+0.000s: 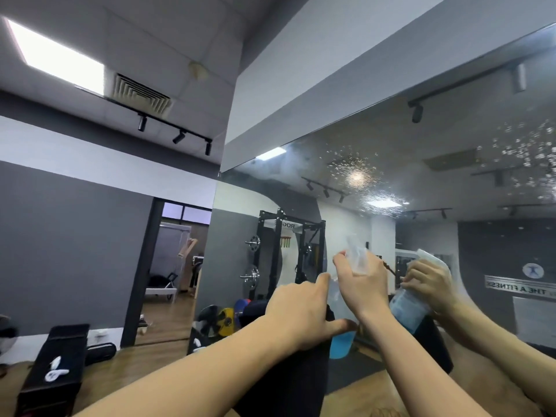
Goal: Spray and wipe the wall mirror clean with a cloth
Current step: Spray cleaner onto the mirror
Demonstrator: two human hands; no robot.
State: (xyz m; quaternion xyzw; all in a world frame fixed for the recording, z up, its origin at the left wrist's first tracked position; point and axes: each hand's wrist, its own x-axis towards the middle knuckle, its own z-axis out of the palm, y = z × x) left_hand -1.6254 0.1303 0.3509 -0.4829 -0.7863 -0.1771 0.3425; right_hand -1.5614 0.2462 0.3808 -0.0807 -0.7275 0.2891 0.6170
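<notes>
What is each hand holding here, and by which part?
The right hand grips the spray bottle round its neck, below the blurred sprayer head. The left hand grips the dark cloth at its top edge, the rest hanging down.

You had a bright rectangular ceiling light panel (57, 57) beside a slatted air vent (141, 93), a black spotlight track (174, 132) below, and a black padded bench (55, 367) on the wooden floor (120, 371).
</notes>
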